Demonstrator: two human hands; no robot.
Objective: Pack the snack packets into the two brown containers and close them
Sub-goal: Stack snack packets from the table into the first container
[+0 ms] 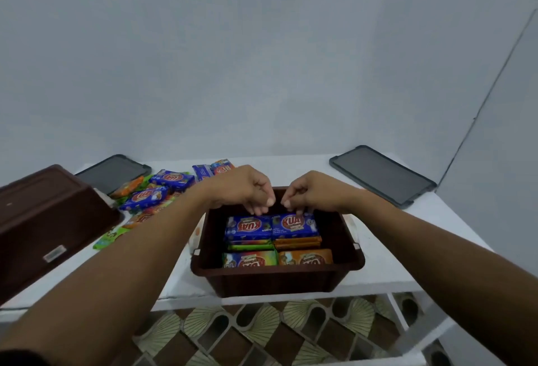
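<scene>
An open brown container (276, 277) stands at the table's front middle. It holds two blue snack packets (249, 227) (294, 226) lying side by side on top, with green (249, 259) and orange (304, 258) packets in front of them. My left hand (247, 191) reaches in with curled fingers and pinches the far edge of the left blue packet. My right hand (308, 194) does the same on the right blue packet. A second brown container (49, 220) lies upturned at the left.
Several loose blue, green and orange packets (157, 194) lie behind the left arm. Two dark flat lids (113, 173) (381, 176) rest at the back left and back right of the white table (407, 249). Patterned floor shows below the table's front edge.
</scene>
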